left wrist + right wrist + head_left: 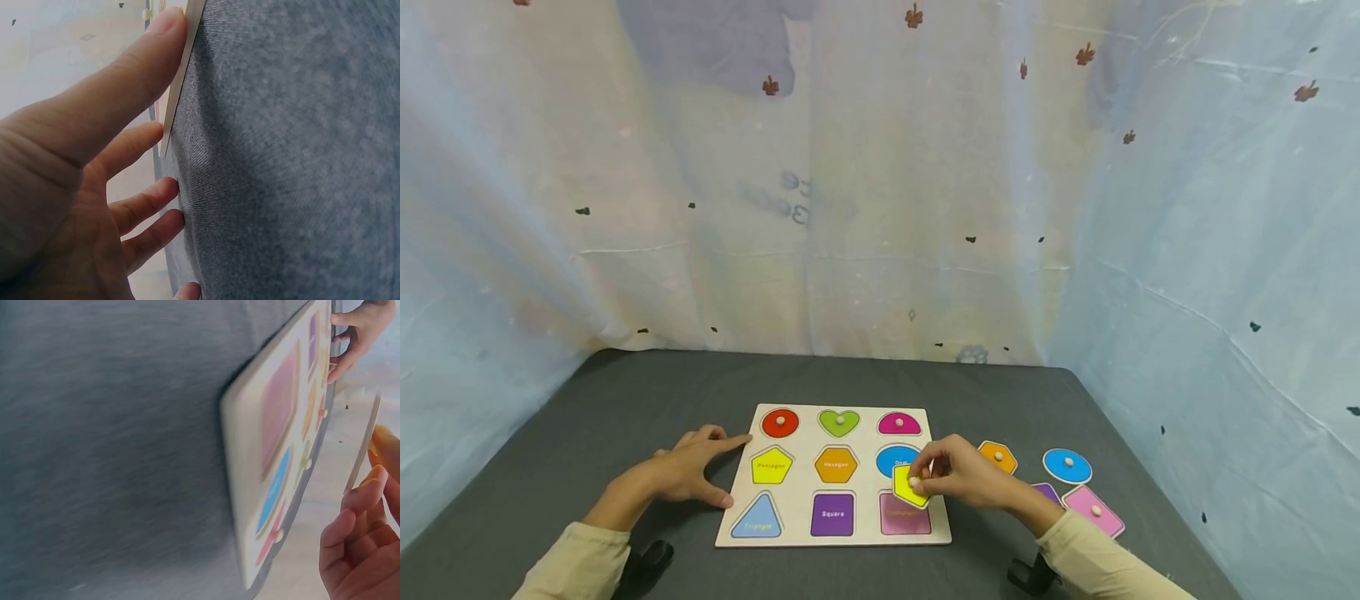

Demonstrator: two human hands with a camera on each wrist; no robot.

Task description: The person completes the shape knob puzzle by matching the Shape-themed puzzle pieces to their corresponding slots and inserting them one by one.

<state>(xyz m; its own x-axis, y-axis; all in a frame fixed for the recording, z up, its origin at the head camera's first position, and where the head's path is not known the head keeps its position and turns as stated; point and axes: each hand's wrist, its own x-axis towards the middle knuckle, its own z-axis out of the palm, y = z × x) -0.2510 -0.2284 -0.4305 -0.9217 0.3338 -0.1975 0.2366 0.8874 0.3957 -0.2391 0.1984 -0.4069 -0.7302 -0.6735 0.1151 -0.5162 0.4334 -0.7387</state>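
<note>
A wooden shape puzzle board (pixel 793 500) lies on the dark cloth. Its red circle (pixel 780 423), green heart (pixel 838 423) and magenta semicircle (pixel 899 424) pieces sit in the top row with their knobs up. My right hand (pixel 962 472) pinches a yellow pentagon puzzle piece (pixel 909 487) by its knob, above the oval and rectangle recesses at the board's right side. In the right wrist view that piece (pixel 364 447) appears edge-on, raised off the board. My left hand (pixel 688 467) rests at the board's left edge, thumb (pixel 140 69) and index finger touching it, fingers spread.
Right of the board lie loose pieces: an orange hexagon (pixel 997 456), a blue oval (pixel 1067 466), a pink rectangle (pixel 1093 511) and a purple piece (pixel 1047 492) partly behind the right arm. A pale patterned curtain (pixel 880 208) encloses the table's back and sides.
</note>
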